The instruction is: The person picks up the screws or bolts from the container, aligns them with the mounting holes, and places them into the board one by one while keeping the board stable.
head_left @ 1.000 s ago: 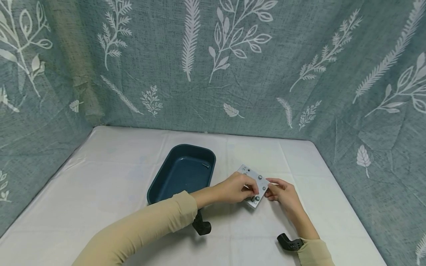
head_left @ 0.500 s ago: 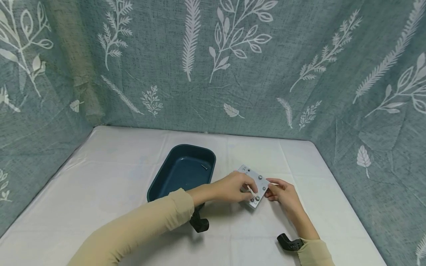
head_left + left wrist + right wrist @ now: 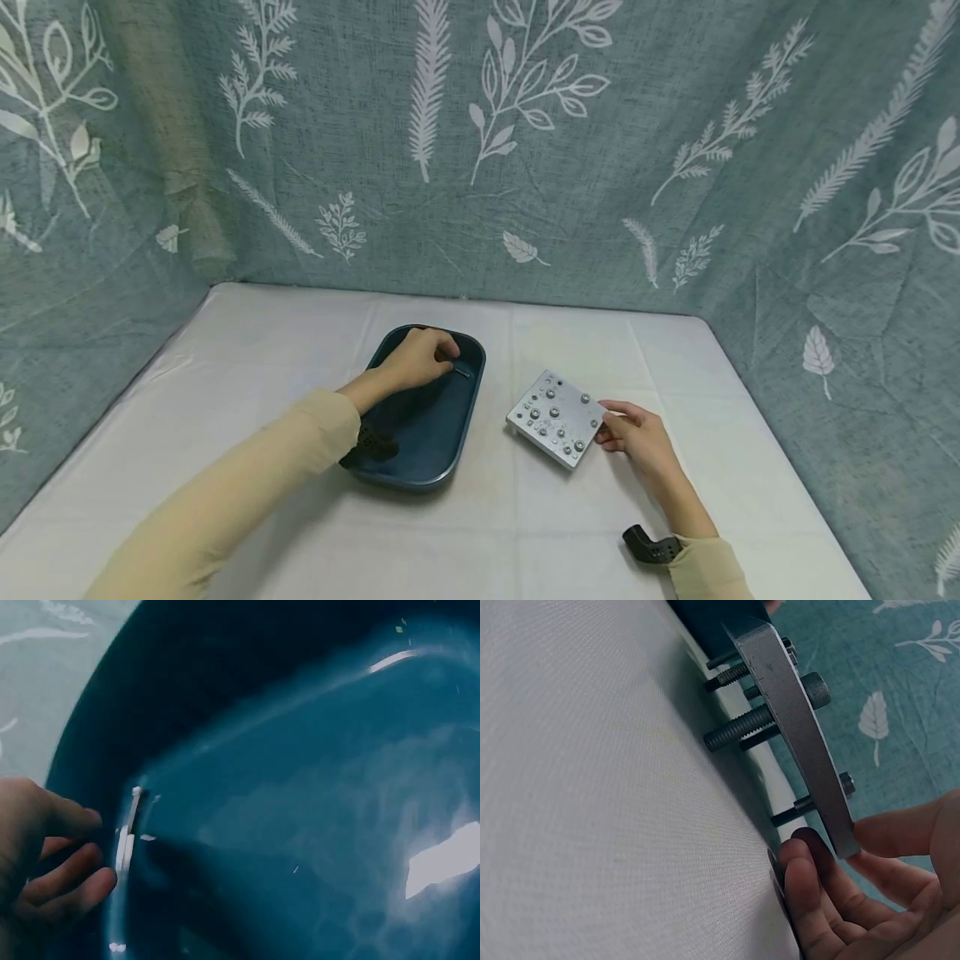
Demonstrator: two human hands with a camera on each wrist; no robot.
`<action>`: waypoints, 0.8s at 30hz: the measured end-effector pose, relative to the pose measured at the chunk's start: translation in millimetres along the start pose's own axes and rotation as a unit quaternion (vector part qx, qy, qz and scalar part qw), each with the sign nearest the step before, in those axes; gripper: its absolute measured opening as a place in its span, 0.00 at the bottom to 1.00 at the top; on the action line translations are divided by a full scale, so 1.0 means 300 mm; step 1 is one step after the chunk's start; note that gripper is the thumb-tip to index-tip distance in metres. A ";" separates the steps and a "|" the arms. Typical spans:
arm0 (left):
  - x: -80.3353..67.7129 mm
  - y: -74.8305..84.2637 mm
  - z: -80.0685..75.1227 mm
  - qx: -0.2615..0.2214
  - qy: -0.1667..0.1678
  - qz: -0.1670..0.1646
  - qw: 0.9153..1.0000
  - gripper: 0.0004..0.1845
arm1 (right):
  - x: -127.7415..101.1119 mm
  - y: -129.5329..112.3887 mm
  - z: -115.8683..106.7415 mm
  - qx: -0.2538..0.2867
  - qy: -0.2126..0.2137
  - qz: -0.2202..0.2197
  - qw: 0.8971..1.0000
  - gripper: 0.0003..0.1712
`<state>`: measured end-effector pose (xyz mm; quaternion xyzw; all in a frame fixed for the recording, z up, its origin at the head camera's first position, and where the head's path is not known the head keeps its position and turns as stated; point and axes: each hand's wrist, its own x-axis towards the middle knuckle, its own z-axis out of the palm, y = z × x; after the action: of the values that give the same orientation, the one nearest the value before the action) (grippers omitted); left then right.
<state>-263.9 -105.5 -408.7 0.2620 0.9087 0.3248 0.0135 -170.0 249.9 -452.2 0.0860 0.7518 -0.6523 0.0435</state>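
Observation:
My left hand reaches into the dark blue tray. In the left wrist view its fingertips are loosely curled beside a small metal screw lying on the tray's floor, with nothing visibly between them. That screw lies by the tray's right wall. My right hand pinches the near right corner of a square metal plate studded with several bolts. In the right wrist view the plate is tilted up off the cloth on its bolt shafts, the thumb against its edge.
A white cloth covers the table. Leaf-patterned teal curtains close it in at the back and both sides. A black wrist mount sits by my right sleeve.
My left hand has left the plate and moved left and back into the tray. The plate now shows uncovered. My right hand has stayed at the plate's corner.

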 end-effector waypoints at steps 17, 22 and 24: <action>0.058 0.010 0.085 0.129 -0.064 0.082 0.986 0.03 | 0.000 -0.009 -0.011 -0.008 0.004 0.011 1.000 0.18; 0.073 0.028 0.037 0.015 0.022 0.060 0.998 0.03 | 0.000 -0.014 -0.009 -0.007 -0.001 0.012 1.000 0.18; 0.088 0.050 0.021 -0.030 0.055 0.056 0.996 0.03 | 0.000 -0.015 -0.009 -0.005 -0.002 0.013 1.000 0.19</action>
<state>-278.5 -79.2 -400.7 0.2934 0.8820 0.3659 -0.0468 -170.5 252.0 -447.5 0.0946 0.7541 -0.6477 0.0541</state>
